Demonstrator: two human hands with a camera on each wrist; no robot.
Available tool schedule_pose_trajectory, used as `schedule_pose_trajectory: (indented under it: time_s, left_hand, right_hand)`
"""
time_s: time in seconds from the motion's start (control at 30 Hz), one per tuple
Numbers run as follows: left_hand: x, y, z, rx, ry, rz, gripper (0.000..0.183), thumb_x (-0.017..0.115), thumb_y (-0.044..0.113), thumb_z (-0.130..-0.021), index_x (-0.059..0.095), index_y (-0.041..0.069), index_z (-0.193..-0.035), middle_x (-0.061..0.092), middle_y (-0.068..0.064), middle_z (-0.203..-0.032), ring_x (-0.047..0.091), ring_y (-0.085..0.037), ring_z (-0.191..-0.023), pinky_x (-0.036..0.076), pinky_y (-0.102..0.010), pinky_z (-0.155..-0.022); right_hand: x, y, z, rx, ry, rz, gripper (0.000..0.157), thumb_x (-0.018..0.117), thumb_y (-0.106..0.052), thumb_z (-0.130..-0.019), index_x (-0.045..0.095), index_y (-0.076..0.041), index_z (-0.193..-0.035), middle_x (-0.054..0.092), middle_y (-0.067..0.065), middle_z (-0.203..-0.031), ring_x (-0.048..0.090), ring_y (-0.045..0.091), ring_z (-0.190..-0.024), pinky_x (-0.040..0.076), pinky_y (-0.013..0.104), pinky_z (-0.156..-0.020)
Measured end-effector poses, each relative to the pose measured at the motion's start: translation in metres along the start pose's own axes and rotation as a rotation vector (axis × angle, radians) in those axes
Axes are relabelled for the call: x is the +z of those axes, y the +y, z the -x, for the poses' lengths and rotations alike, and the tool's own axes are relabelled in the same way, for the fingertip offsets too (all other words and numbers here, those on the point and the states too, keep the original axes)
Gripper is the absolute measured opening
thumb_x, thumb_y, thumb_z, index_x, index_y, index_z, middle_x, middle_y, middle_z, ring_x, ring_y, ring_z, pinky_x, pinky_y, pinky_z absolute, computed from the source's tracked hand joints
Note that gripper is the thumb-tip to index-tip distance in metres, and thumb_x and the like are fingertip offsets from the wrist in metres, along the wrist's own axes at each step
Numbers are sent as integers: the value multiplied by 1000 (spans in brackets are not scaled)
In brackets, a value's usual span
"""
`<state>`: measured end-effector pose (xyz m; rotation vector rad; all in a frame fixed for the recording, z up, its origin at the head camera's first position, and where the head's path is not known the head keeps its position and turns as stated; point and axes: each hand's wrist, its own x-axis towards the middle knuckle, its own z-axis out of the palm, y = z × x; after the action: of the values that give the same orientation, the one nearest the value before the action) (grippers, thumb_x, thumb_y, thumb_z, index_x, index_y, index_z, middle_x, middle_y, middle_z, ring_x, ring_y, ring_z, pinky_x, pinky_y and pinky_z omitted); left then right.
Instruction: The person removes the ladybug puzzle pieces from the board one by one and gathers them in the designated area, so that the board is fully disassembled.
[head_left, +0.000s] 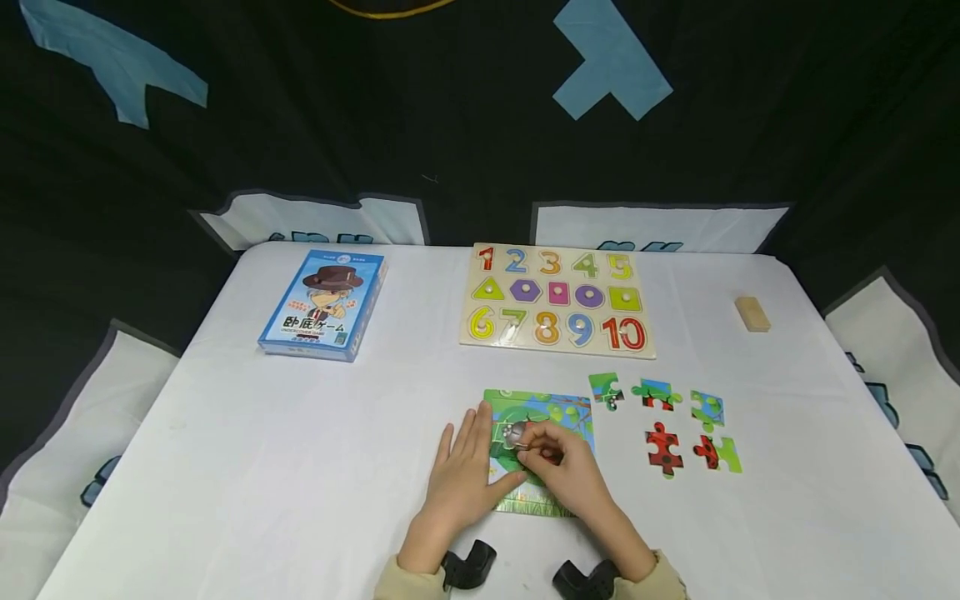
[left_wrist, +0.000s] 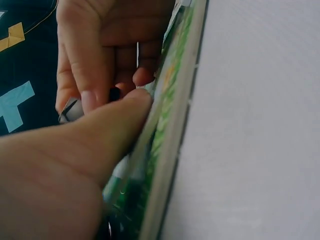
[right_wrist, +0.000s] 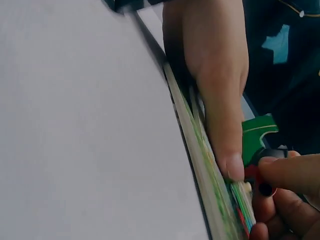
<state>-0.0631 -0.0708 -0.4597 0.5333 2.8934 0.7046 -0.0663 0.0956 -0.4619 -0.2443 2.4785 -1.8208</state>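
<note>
A flat green picture-puzzle board lies on the table near its front. My left hand rests along the board's left side with fingers straight, its thumb reaching over the lower part. Between thumb and fingertips my right hand pinches a small jigsaw puzzle piece, grey-black with some red, just over the board's left half. In the left wrist view an edge of the piece shows beyond the left thumb. Right of the board lie several loose jigsaw pieces, among them a red one with black spots.
A wooden number board with shaped pegs lies behind the puzzle. Farther left is a blue game box. A small wooden block sits at the right rear of the white table. Dark cloth hangs behind.
</note>
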Motion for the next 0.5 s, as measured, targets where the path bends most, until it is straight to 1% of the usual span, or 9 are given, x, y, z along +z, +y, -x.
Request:
schedule_pose_trajectory:
  time_s: [0.17, 0.3, 0.4, 0.5]
  left_hand:
    - [1, 0, 1, 0, -4, -9, 91, 52, 53, -84, 12, -3, -143, 10, -14, -149, 6, -26, -136, -1, -47, -106]
    - [0, 0, 1, 8, -6, -26, 88, 51, 53, -85, 14, -2, -143, 10, -14, -149, 5, -27, -136, -1, -47, -106]
    - [0, 1, 1, 8, -12, -42, 88, 50, 54, -85, 15, -2, -143, 10, -14, -149, 5, -27, -136, 0, -47, -106]
    - [0, 1, 1, 4, -17, -45, 87, 50, 53, -85, 15, -2, -143, 10, -14, -149, 5, -27, -136, 0, -47, -106]
  right_hand:
    - [-6, -1, 0, 28, 44, -24, 8, 66, -1, -80, 60, -6, -83, 63, 0, -73, 53, 12, -60, 44, 23, -54]
    - [-15, -3, -1, 11, 101, -37, 7, 66, -4, -81, 61, -4, -85, 63, 2, -75, 56, 13, -65, 46, 24, -60]
    - [-31, -1, -2, -1, 177, -41, 10, 66, -7, -82, 64, -2, -91, 64, 5, -78, 59, 13, -70, 48, 24, -64]
    - [-54, 1, 0, 25, 262, -9, 14, 64, -8, -84, 65, 0, -96, 64, 10, -82, 59, 11, -72, 47, 21, -63]
